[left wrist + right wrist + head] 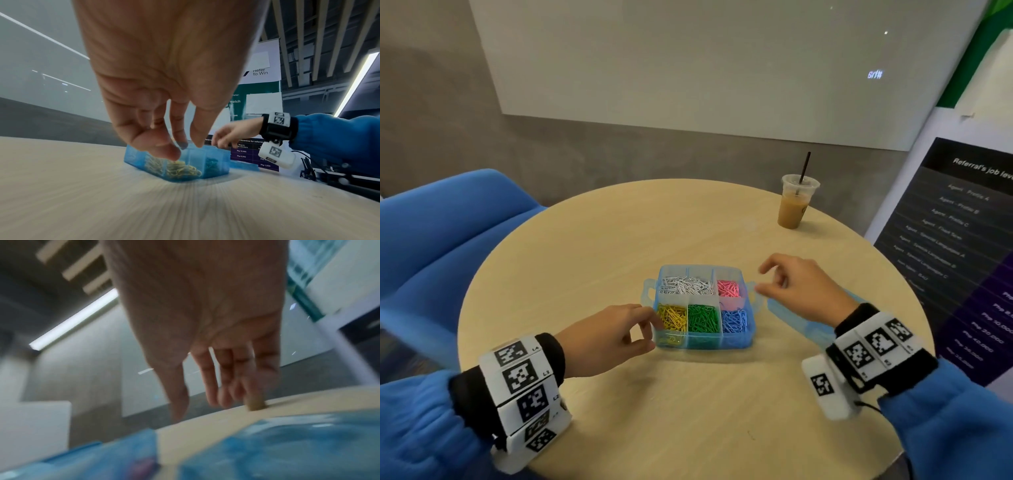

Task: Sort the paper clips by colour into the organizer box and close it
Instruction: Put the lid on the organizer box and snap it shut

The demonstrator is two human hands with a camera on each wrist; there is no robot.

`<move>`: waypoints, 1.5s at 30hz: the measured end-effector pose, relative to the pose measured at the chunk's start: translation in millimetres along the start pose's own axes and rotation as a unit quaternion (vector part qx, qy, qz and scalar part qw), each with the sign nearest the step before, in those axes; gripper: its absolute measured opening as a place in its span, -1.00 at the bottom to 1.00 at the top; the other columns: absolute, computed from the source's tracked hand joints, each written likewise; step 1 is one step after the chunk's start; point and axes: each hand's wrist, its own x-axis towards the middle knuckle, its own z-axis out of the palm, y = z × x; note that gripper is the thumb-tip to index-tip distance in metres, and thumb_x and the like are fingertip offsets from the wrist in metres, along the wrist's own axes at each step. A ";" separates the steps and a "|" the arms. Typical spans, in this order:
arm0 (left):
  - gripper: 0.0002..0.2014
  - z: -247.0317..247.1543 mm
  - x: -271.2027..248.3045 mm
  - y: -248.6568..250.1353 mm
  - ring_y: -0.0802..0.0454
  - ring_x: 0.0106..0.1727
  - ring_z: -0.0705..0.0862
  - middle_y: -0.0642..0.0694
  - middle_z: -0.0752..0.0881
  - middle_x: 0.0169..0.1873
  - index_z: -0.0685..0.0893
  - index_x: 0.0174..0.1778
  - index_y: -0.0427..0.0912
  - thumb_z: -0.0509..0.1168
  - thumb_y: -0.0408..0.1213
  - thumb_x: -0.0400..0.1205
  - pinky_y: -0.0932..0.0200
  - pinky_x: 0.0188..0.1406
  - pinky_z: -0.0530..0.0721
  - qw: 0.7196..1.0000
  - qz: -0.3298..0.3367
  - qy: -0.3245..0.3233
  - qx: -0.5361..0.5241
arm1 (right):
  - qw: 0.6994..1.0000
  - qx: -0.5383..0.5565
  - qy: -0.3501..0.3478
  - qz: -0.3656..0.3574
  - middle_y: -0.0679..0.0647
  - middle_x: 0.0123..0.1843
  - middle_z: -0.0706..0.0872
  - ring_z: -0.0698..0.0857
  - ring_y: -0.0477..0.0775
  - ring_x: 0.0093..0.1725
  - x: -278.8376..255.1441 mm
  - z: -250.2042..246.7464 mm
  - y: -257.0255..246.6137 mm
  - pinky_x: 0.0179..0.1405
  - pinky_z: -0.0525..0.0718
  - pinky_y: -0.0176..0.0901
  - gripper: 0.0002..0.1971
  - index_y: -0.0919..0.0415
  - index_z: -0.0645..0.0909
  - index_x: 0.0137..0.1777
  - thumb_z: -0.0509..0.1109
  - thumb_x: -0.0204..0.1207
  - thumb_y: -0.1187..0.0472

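Note:
A translucent blue organizer box (702,343) stands open in the middle of the round table. White clips (685,285) fill the far left cells, pink clips (728,287) the far right. The near row holds yellow clips (673,318), green clips (703,319) and blue clips (734,320). My left hand (650,329) hangs over the yellow cell, its fingertips (171,154) down among the yellow clips (183,168), with no clip seen pinched. My right hand (763,279) hovers by the box's right handle, loosely curled and holding nothing. The blue lid (801,322) lies flat under that wrist.
An iced coffee cup (794,205) with a straw stands at the table's far right. A blue chair (448,233) is on the left and a standing banner (962,257) on the right. Bare wood of the table (688,411) stretches in front of the box.

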 end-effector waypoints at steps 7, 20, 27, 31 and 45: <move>-0.85 5.4 -0.3 1.3 0.24 -0.14 0.61 0.21 0.54 0.03 0.53 0.19 0.09 0.21 -0.10 0.72 0.51 -0.17 0.50 1.000 0.019 0.013 0.020 | 0.940 -0.228 -0.208 0.145 0.11 0.38 0.54 0.54 0.11 0.37 -11.0 -4.6 60.1 0.34 0.51 -0.09 -0.30 0.21 0.47 0.43 0.50 0.42 -0.21; -0.93 1.2 -5.7 -3.4 0.25 -0.15 0.61 0.19 0.63 -0.08 0.60 0.06 0.07 0.24 -0.13 0.71 0.46 -0.20 0.53 0.999 0.044 -0.016 -0.003 | 0.966 -0.246 -0.063 0.045 0.26 -0.18 0.77 0.66 0.08 -0.23 -25.4 -14.1 51.8 -0.33 0.51 -0.26 -0.68 0.35 0.72 -0.17 0.50 0.34 0.04; -0.80 -27.5 11.6 -6.2 0.18 -0.33 0.67 0.04 0.75 -0.20 0.66 -0.05 -0.04 0.16 -0.09 0.74 0.36 -0.41 0.56 0.983 -0.076 0.121 -0.116 | 0.970 -0.097 -0.095 -0.201 0.03 -0.06 0.70 0.63 -0.04 -0.08 -27.0 -7.9 -35.7 -0.06 0.56 -0.36 -0.71 0.23 0.70 0.03 0.57 0.42 0.07; -0.67 -30.1 23.3 -8.3 -0.04 -0.07 0.70 -0.04 0.71 -0.01 0.62 0.13 -0.14 0.08 0.01 0.76 0.23 -0.35 0.55 0.968 -0.151 0.130 -0.155 | 0.951 -0.145 -0.150 -0.228 0.06 0.07 0.66 0.59 -0.01 0.04 -13.1 23.2 -63.0 0.11 0.59 -0.14 -0.68 0.23 0.67 0.15 0.53 0.47 0.09; -0.35 -20.1 34.1 -12.5 0.02 0.21 0.62 -0.02 0.47 0.43 0.35 0.57 -0.06 0.43 -0.07 0.58 0.15 0.21 0.61 0.982 -0.134 0.060 -0.118 | 0.963 -0.116 -0.228 -0.079 0.08 0.71 0.08 0.07 0.04 0.69 -1.6 23.5 -24.1 0.65 0.11 -0.13 -0.10 -0.01 -0.01 0.71 0.36 0.50 -0.28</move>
